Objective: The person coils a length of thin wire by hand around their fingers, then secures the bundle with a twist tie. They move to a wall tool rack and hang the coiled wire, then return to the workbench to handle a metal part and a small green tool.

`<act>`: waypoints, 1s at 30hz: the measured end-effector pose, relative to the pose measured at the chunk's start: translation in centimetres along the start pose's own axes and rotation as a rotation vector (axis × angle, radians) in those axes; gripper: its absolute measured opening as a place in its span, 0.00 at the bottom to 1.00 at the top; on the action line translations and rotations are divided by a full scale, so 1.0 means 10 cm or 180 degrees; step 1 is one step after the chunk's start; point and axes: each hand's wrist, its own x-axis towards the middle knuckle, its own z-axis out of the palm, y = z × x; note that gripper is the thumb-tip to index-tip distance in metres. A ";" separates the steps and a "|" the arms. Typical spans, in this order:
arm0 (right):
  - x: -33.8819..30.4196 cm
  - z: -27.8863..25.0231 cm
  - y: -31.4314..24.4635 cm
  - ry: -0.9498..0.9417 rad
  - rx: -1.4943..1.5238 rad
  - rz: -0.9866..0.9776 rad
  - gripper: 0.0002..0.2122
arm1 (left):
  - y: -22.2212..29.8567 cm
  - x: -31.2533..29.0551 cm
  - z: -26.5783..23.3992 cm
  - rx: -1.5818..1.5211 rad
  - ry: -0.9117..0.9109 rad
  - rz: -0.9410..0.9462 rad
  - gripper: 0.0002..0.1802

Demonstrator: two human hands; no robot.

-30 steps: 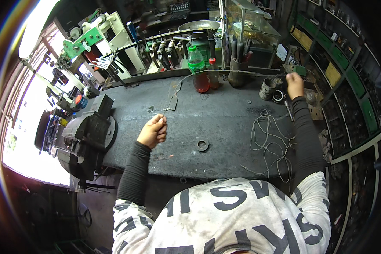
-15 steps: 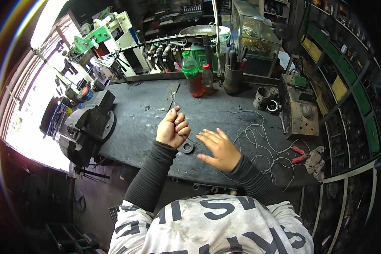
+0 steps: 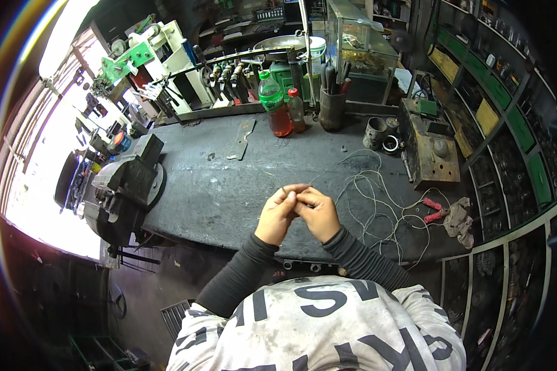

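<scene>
The left hand [image 3: 276, 217] and right hand [image 3: 319, 215] met above the dark surface [image 3: 192, 185], all their fingers pinched together on a thin wire [image 3: 380, 207]. It ran right, lying in messy loops near a red-handled tool [image 3: 436, 217] and crumpled rag [image 3: 458, 221].

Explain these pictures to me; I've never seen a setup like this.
There is no machine: these are a person's bare left hand and right hand. All views come from one head-worn fisheye camera looking down, so straight edges bend. The hands meet in a close grip, seemingly on thin wire, whose loops spread to the right. The dark bench also carries a red-handled tool against a rag, two bottles and, at left, a vise.
</scene>
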 end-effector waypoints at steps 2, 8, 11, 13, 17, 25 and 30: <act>-0.13 0.07 -0.10 -0.0030 -0.0239 0.0096 0.10 | -0.08 0.03 -0.17 -0.0651 -0.0055 0.0035 0.20; -0.22 -0.14 -0.11 0.0129 -0.0189 0.0291 0.10 | 0.23 0.02 -0.61 -0.2095 -0.0026 -0.0516 0.21; 0.09 -0.31 0.08 0.0632 0.1603 0.0987 0.17 | 0.40 -0.02 -0.67 -0.2462 -0.0225 -0.0795 0.22; 0.33 -0.19 0.24 0.0439 0.1660 0.1044 0.21 | 0.51 -0.06 -0.71 -0.2474 -0.0475 -0.0835 0.23; 0.79 0.47 0.20 -0.1033 0.0235 0.0677 0.36 | 0.69 -0.13 -0.94 -0.2449 -0.0868 -0.0992 0.23; 1.03 1.26 1.09 -0.2116 -0.0109 0.0737 0.11 | 0.88 -0.15 -1.39 -0.2517 -0.1319 -0.1509 0.25; 0.45 1.45 0.86 -0.1208 -0.2144 -0.0001 0.08 | 0.97 0.05 -1.85 -0.1902 -0.0812 -0.1291 0.22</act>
